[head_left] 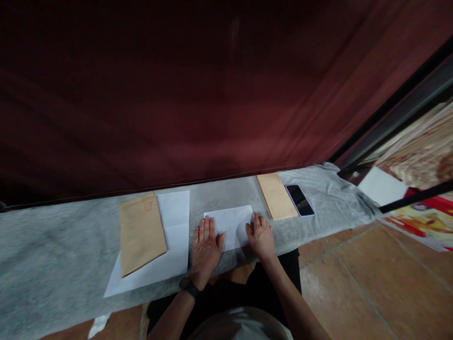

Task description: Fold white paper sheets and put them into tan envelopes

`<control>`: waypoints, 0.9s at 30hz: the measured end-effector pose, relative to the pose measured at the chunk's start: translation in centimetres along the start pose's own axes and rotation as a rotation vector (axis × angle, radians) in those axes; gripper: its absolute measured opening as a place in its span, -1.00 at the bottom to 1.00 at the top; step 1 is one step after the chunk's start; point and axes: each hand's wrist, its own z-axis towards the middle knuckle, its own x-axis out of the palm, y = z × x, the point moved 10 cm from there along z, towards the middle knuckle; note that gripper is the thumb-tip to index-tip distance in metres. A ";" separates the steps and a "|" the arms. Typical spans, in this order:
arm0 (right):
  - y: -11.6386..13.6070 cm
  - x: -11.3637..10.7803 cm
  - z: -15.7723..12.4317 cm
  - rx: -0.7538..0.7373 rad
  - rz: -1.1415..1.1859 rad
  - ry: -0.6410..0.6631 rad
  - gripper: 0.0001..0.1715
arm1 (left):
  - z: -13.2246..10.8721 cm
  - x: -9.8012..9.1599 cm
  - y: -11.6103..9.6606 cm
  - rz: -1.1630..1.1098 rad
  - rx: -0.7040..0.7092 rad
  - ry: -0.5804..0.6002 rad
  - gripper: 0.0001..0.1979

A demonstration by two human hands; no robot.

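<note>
A small white sheet of paper (pixel 229 225), which looks folded, lies on the grey cloth in front of me. My left hand (pixel 205 243) rests palm down on its left edge, fingers stretched out and thumb spread. At the right edge, my right hand (pixel 261 236) presses on the paper with its fingers slightly bent and its thumb apart. Farther left, a brown envelope (pixel 141 233) lies on larger white paper (pixel 179 229). To the right of my right hand is a stack of brown envelopes (pixel 278 196), beside a phone (pixel 300 200) with a dark screen.
The grey cloth (pixel 226 189) covers a long narrow surface. A dark red panel (pixel 198 94) rises along its far edge. At the right are a dark metal bar (pixel 417 196), a white sheet (pixel 382 184) and a colourful printed package (pixel 424 219). Tiled floor (pixel 354 278) shows below.
</note>
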 end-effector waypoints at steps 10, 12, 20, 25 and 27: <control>-2.5 -0.6 1.3 0.190 0.405 0.001 -0.79 | 0.0 -0.4 -0.3 0.012 0.010 0.000 -0.33; -2.8 -0.9 1.3 0.219 0.566 -0.007 -0.88 | 0.0 -0.5 -0.3 -0.011 0.013 -0.001 -0.34; 0.2 -4.9 2.2 0.230 1.056 0.027 -0.74 | 0.2 -3.4 0.7 -0.342 -0.035 -0.085 -0.34; 2.7 -11.3 2.1 0.068 0.910 -0.139 -0.76 | 1.5 -6.4 1.2 -0.586 -0.193 -0.210 -0.35; 4.1 -13.8 1.4 -0.066 0.848 -0.227 -0.78 | 2.0 -6.9 2.4 -0.798 -0.367 -0.254 -0.36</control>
